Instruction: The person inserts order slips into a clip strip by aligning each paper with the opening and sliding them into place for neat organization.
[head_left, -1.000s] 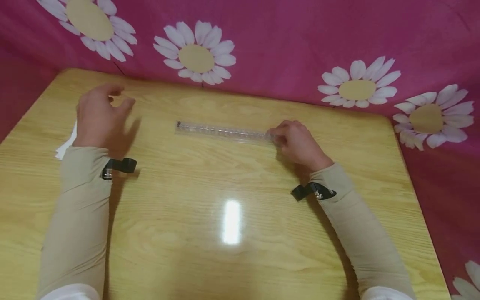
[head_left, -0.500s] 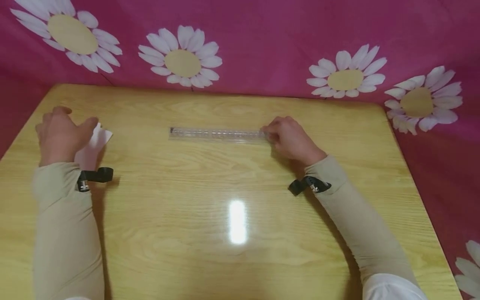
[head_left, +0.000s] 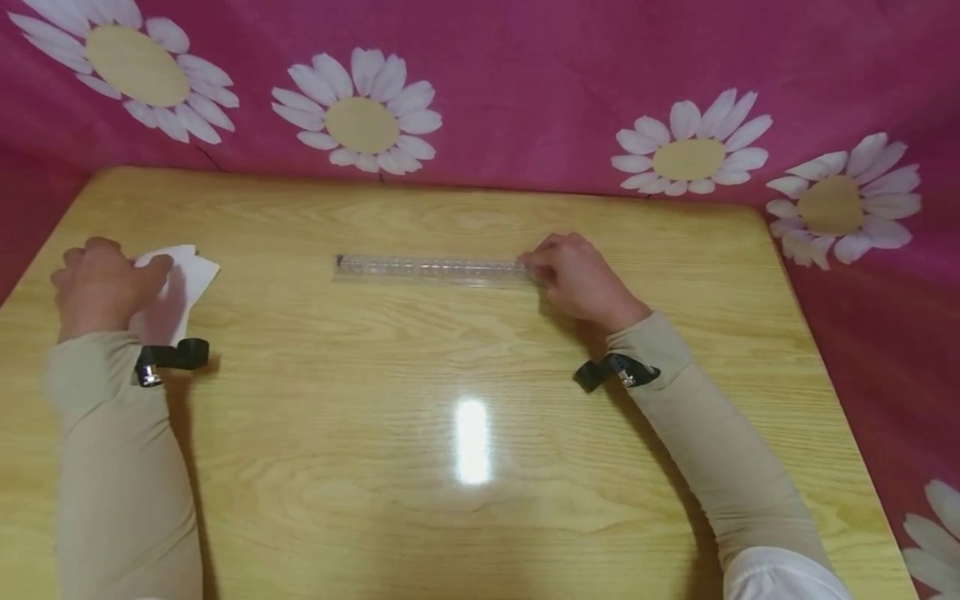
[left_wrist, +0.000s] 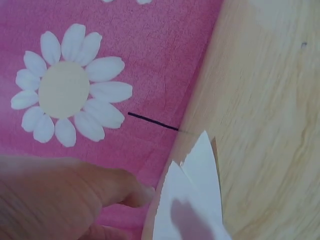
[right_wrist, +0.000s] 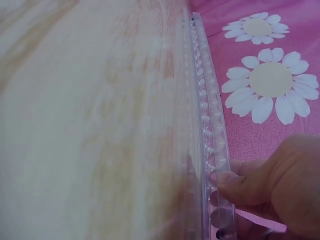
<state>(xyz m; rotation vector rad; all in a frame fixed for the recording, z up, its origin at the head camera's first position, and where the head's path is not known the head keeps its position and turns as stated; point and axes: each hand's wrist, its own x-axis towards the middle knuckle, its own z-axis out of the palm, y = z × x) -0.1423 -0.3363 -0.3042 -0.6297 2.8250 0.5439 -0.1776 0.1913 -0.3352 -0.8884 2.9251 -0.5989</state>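
A long clear plastic strip [head_left: 427, 268] with a row of round shapes along it lies across the back half of the table. My right hand [head_left: 585, 279] pinches its right end; in the right wrist view the thumb [right_wrist: 232, 182] presses against the strip's side [right_wrist: 212, 120]. At the far left, white pieces of paper [head_left: 191, 279] with pointed, torn-looking edges overlap one another. Over their left part is my left hand [head_left: 105, 283], fingers spread and loosely bent. Its shadow falls on the paper [left_wrist: 195, 185] in the left wrist view, where the fingers appear apart from it.
The wooden table [head_left: 337, 433] reaches a pink curtain [head_left: 525, 100] with white daisies along its back edge. A bright light reflection [head_left: 472, 442] shows on the tabletop. Black straps with small cameras [head_left: 176, 357] sit on both wrists.
My left hand has moved left and toward me, coming over the paper, more of which now shows. The right hand keeps its pinch on the plastic strip. The head view has shifted slightly.
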